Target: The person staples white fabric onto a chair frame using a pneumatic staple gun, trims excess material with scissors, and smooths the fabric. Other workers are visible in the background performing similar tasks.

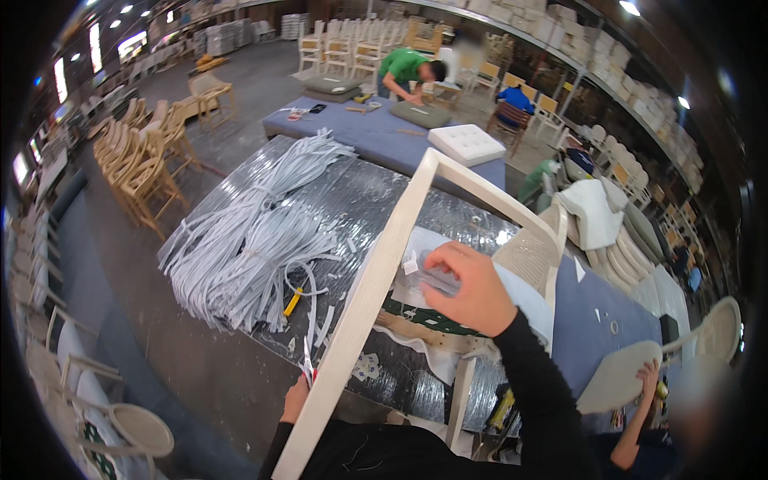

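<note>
A cream wooden chair frame (376,272) lies tilted on the table, one long leg running down toward me. My right hand (472,290) reaches over that leg and pinches a piece of clear plastic (428,272) against the chair's wrapped seat. My left hand (294,398) sits low at the table's near edge, partly hidden behind the leg, and grips red-handled scissors (309,366) with the blades pointing up.
A large bundle of white strips (248,240) and a yellow-handled tool (294,302) lie on the plastic-covered table (360,196). A person in green (412,68) bends over a far table. Another person's hand (648,378) holds a seat at lower right. Stacked chairs (140,164) stand left.
</note>
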The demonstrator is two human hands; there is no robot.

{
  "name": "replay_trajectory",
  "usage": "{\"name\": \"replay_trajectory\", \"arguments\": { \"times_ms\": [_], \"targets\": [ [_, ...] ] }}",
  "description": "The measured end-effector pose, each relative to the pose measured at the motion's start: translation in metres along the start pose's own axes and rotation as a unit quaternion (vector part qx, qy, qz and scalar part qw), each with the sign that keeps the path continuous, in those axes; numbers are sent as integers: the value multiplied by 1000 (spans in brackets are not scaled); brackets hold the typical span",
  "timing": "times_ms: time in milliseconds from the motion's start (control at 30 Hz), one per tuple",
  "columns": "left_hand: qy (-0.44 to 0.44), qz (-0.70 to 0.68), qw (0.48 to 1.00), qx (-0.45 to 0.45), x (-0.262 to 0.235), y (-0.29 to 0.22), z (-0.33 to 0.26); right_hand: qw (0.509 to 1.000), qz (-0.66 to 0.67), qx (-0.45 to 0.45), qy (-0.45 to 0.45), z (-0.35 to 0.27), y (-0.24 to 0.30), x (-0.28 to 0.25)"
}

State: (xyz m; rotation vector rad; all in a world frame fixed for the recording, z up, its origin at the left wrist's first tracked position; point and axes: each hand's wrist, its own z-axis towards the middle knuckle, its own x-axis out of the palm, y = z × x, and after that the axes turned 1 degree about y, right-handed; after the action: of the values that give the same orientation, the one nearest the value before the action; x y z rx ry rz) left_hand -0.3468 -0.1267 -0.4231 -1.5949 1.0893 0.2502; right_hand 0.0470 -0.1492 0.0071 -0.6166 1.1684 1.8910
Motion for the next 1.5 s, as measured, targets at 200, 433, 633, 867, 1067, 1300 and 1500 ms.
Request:
{"name": "replay_trajectory", "arguments": {
  "times_ms": [200,433,633,867,1067,1300,1500],
  "targets": [
    [-4,91,994,55,-31,-13,104,962,-144,11,-230,-14,36,63],
    [-200,-73,950,228,-100,-63,188,918,-206,-11,-340,0,46,106],
    [-99,-246,867,422,-234,-311,74,920,-208,-17,-331,-7,35,105],
    [-101,-65,813,570,-263,-374,37,945,-121,-16,-302,-3,30,96],
    [-75,54,749,656,-266,-401,54,952,-50,-28,-302,-6,16,89],
    [80,-9,856,511,-279,-428,45,956,-11,2,-293,-7,15,81],
    [-6,-30,846,532,-266,-418,40,956,-6,7,-293,-6,12,84]
  ]
}}
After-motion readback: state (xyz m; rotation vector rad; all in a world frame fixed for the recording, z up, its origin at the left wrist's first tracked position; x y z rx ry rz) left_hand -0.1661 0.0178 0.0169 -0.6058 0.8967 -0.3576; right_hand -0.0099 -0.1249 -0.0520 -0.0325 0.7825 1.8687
